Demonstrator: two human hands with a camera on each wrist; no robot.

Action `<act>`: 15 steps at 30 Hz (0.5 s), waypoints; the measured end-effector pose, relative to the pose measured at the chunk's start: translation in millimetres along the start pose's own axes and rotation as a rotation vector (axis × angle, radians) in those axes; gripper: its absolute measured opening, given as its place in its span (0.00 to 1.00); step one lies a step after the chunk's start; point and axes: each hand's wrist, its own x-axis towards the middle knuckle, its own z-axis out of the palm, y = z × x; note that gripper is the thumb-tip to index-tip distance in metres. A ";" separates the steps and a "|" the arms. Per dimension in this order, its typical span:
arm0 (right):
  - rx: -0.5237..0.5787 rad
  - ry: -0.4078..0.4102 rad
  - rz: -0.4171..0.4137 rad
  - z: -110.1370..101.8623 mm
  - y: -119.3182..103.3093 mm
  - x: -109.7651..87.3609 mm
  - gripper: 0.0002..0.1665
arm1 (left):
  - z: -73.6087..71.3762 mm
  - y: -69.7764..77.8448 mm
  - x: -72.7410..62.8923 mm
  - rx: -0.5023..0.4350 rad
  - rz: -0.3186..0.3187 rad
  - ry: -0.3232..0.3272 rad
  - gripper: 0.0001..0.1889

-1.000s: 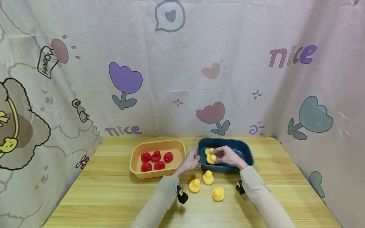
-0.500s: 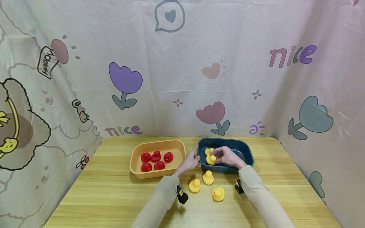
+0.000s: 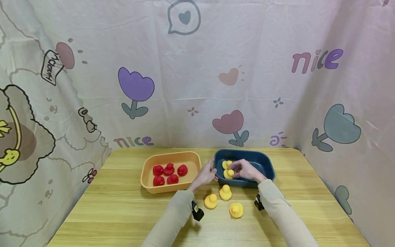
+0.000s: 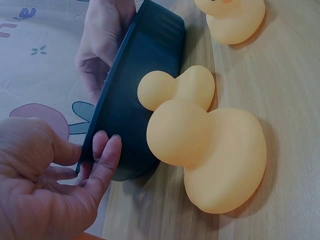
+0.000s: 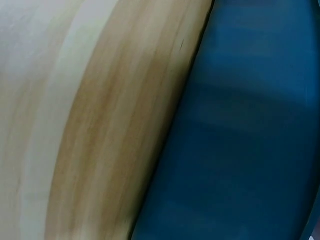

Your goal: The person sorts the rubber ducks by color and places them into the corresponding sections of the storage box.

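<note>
My left hand pinches the left rim of a dark blue bin; in the left wrist view its thumb and fingers grip the bin wall. My right hand reaches inside that bin, thumb and fingers around a yellow rubber duck near the bin's left end. Just behind it lies another yellow duck. On the table in front stand three more yellow ducks: a left one, a middle one and a right one. The right wrist view shows only bin wall and tabletop.
Left of the blue bin, an orange bin holds several red rubber ducks. Both bins stand on a wooden table, with a printed curtain behind. Black wrist cameras hang under both sleeves.
My right hand and forearm have shifted very slightly, and the duck at its fingers sits a touch lower. The left hand and the other ducks keep their places.
</note>
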 end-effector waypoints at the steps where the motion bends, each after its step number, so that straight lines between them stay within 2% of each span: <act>1: -0.001 -0.002 -0.003 0.2 0.3 0.1 0.17 | 0.5 0.2 0.2 0.004 -0.006 0.003 0.29; 5: 0.006 -0.001 -0.001 1.3 0.6 -0.1 0.17 | 2.3 -0.7 2.3 -0.004 -0.029 0.012 0.29; 15: -0.017 0.007 -0.016 0.8 2.8 -2.2 0.17 | 2.7 1.2 0.8 0.002 -0.025 0.013 0.29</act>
